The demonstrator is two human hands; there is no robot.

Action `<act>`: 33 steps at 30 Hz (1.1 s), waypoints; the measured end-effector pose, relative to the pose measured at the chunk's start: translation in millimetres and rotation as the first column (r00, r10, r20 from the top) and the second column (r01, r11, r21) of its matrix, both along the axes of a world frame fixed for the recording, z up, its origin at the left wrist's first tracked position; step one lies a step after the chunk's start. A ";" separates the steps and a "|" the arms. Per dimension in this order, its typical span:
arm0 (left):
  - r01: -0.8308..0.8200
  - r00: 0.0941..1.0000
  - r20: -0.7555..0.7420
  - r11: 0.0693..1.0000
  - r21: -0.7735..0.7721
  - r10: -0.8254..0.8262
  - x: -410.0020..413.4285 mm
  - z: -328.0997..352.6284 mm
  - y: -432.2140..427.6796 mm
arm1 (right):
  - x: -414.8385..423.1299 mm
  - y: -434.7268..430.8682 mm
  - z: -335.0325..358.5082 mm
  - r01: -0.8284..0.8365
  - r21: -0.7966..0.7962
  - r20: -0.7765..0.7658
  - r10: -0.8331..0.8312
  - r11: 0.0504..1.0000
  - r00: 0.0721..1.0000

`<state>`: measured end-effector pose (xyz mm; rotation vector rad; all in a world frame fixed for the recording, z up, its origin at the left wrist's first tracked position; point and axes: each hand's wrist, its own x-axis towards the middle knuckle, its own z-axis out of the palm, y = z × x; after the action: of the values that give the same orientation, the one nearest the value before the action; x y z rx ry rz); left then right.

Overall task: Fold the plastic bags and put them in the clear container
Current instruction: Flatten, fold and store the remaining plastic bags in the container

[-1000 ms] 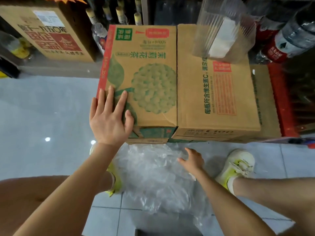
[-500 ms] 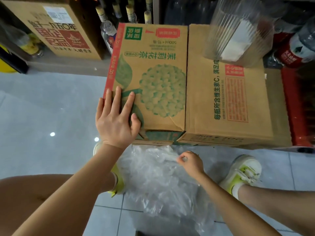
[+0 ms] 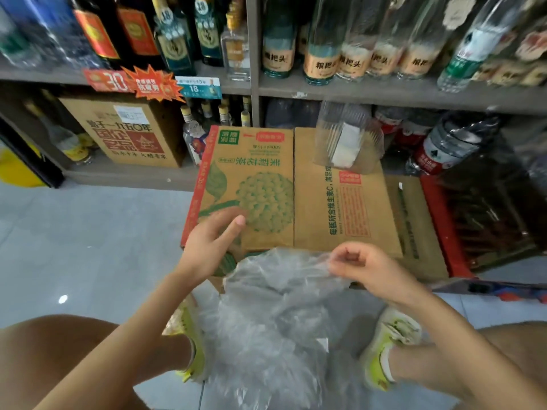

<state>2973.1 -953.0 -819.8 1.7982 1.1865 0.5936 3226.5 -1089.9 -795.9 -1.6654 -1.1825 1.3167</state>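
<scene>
Right hand (image 3: pixel 364 267) pinches the plastic bag (image 3: pixel 275 315) by its top edge, holding it up off the floor (image 3: pixel 88 247) at the near edge of the boxes (image 3: pixel 325 202). Left hand (image 3: pixel 213 241) hovers relaxed and empty over their near left corner. The clear container (image 3: pixel 346 137) stands at their far edge, closer to the right hand.

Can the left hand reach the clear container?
Probably yes. The left hand is free over the cartons, and nothing stands between it and the container at the far end.

Brown cardboard box (image 3: pixel 340 208), green print
</scene>
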 end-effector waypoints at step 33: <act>-0.209 0.933 0.310 0.976 0.056 0.182 80.8 92.4 8.2 | -13.5 66.2 44.6 0.251 0.101 -0.082 -0.243 0.963 0.966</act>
<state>3054.0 -944.8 -727.4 1.5976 1.1458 1.0152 3213.0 -1023.7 -751.3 -1.6153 -0.9539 1.1234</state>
